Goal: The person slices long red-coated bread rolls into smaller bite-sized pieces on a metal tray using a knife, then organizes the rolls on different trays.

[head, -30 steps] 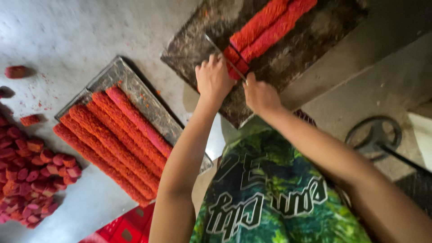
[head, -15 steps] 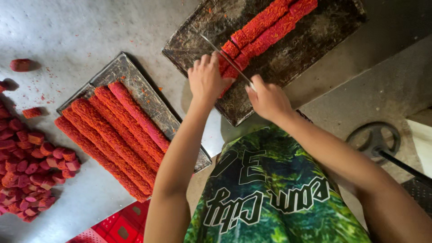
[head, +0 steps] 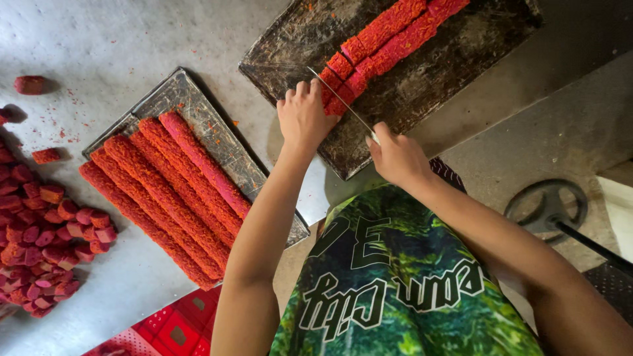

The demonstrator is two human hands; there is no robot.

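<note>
Head view, looking straight down on a grey table (head: pixel 99 39). At the left edge, a heap of cut red chunks (head: pixel 39 231), with a few strays nearer the far left corner. Just right of the heap, a metal tray (head: pixel 198 112) set at a slant, loaded with long orange-red rolls (head: pixel 165 191) lying side by side, the nearest ones overhanging its lower edge. Below the table's near edge, a red crate (head: pixel 178 329). Off to the right on the floor, a black wheel (head: pixel 547 204) on a rod.

At the far right of the table, a dark worn board (head: pixel 448 79), its near corner jutting toward the body. On it, two red strips (head: pixel 395 33) running toward the far right corner, their near ends already in short pieces (head: pixel 343 76).

Left hand (head: pixel 304 115) curled down on those pieces, fingers bent, pinning them to the board. Right hand (head: pixel 397 157) closed tight round the handle of a knife (head: pixel 339 97), thin blade slanting across the strips' cut end, just beside the left fingertips. Nothing between hands and board.
</note>
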